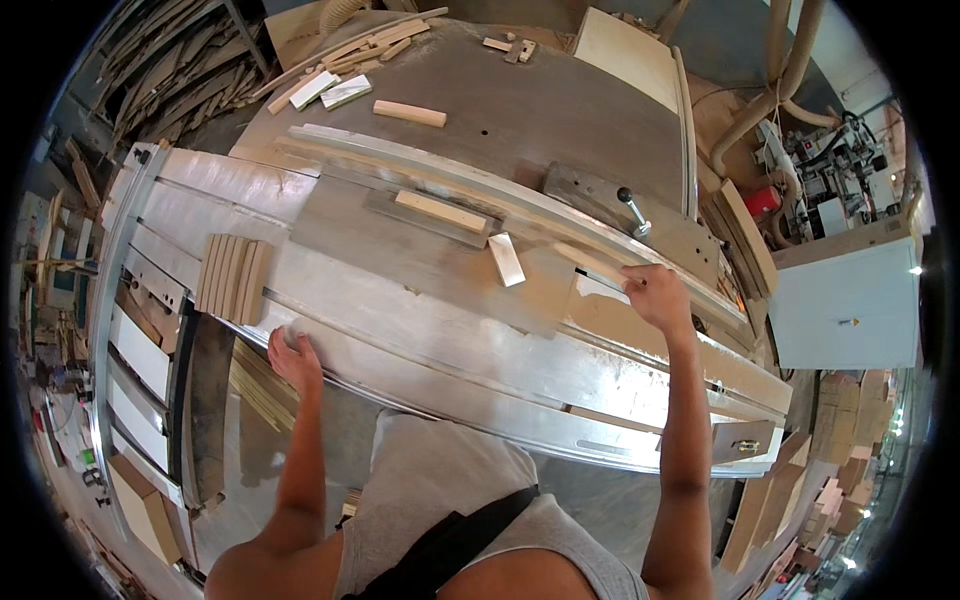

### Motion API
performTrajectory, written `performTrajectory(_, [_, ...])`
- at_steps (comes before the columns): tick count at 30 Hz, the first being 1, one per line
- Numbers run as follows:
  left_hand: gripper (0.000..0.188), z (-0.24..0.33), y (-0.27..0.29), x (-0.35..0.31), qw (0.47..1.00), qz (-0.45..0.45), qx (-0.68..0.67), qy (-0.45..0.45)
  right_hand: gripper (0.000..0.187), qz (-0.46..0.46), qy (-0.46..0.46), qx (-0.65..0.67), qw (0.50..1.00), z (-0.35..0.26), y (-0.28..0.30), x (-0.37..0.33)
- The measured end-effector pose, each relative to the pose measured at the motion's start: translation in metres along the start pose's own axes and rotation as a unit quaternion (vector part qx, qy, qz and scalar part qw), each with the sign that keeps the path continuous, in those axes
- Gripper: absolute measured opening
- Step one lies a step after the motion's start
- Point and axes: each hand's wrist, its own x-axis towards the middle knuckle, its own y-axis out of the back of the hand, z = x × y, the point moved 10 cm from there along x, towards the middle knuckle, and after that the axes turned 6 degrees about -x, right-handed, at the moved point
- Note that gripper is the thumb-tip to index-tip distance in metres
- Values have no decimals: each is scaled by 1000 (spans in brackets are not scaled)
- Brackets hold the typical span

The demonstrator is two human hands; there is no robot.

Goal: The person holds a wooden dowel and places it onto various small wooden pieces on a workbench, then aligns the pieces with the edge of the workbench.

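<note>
My right hand [658, 296] is closed on the near end of a thin light wooden strip [588, 262], which lies along the long metal fence [470, 205] of a saw table. My left hand [295, 360] rests on the front edge of the metal sliding table [400, 330], fingers apart and nothing in them. Just beyond it stands a row of several wooden slats [232, 276]. A short pale block [507, 259] lies at the middle of the table. Left of that block, another wooden piece [441, 212] rests on a grey plate.
Past the fence are a loose wooden piece [410, 113], two white-faced blocks [345, 92] and a pile of offcuts [370, 48]. A lever with a black knob [634, 212] rises beside the fence. Sawdust [625, 315] covers the table's right part. A white cabinet [848, 305] stands at right.
</note>
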Motion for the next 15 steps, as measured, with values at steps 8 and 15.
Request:
performTrajectory(8, [58,-1,-15,-15,996,36,-62,54,30,-6,51,54,997,-70,-35,36])
performTrajectory(15, [61,8,-8,-13,994,38,-43,92,30,-33,79,18,996,-125,-46,76])
